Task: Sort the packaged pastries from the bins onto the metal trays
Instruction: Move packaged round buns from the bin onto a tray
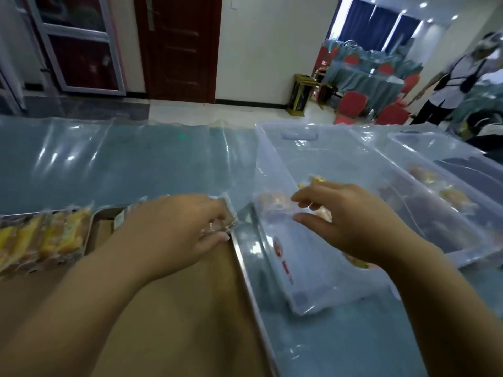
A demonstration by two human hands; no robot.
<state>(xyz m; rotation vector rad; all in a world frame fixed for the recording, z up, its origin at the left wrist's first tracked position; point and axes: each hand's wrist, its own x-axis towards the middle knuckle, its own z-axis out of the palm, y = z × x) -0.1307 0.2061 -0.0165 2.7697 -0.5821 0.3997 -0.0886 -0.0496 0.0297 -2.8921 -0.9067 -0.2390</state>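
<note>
My left hand (179, 227) grips a clear-wrapped pastry (217, 227) at the far right corner of the metal tray (245, 265), which is lined with brown paper. My right hand (351, 219) reaches into the near clear plastic bin (275, 159), its thumb and fingers closing around a wrapped pastry (275, 201). Whether it holds the packet firmly is blurred. A second tray at the left edge carries a row of yellow wrapped pastries (40, 238). More packets lie in the far clear bin (446, 197).
The table wears a blue cloth under clear plastic sheeting (136, 164). Both bins stand to the right of the trays. A person (451, 77) stands at the far right near red chairs. A dark wooden door is behind the table.
</note>
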